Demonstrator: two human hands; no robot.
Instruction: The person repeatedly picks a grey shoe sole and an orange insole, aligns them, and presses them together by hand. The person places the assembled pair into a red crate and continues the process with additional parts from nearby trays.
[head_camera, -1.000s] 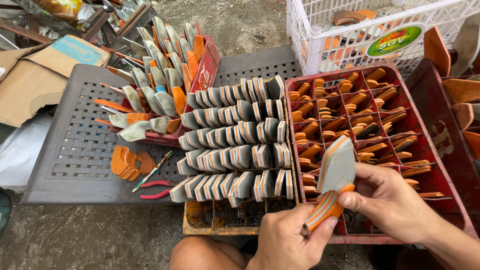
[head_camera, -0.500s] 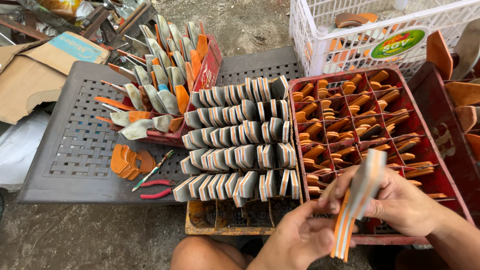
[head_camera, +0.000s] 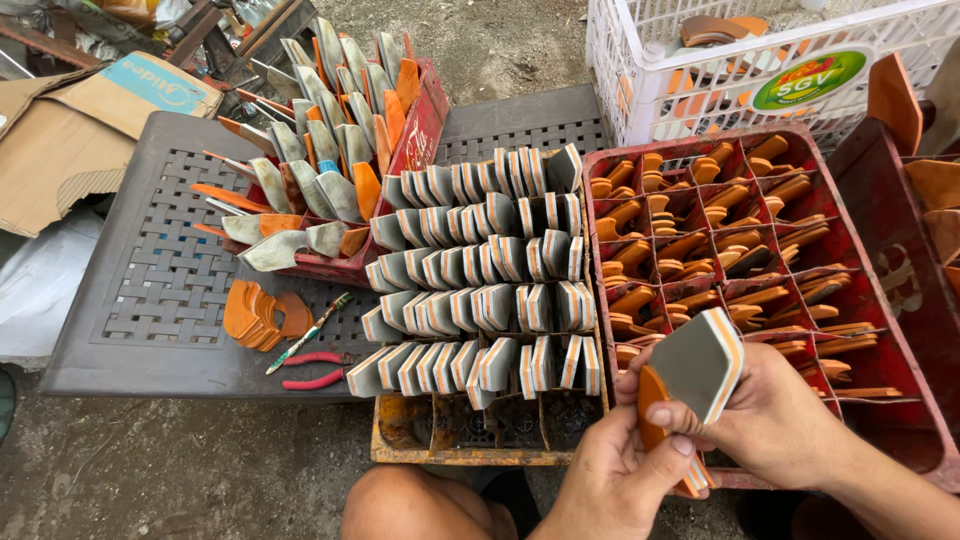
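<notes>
We hold a layered heel piece (head_camera: 700, 362), grey on its face with white and orange edges, up in front of us at the near right, and both hands pinch it: our left hand (head_camera: 610, 480) has its thumb pressed on the lower corner, while our right hand (head_camera: 775, 420) grips it from behind, fingers curled around an orange sole-shaped part (head_camera: 652, 400) beneath it. Half a second ago the piece stood edge-on, showing its stripes; now it has turned so that its flat grey face looks at us, which we judge to be a check of the surface or of how the layers sit. Just beyond our hands stands the red divided crate (head_camera: 900, 330) holding orange pieces, and to its left the rows of finished grey-faced pieces (head_camera: 480, 290) stacked on edge. Further left, red-handled pliers (head_camera: 310, 370) lie on the dark plastic table (head_camera: 140, 300), beside a small pile of orange cut-outs (head_camera: 255, 315).
</notes>
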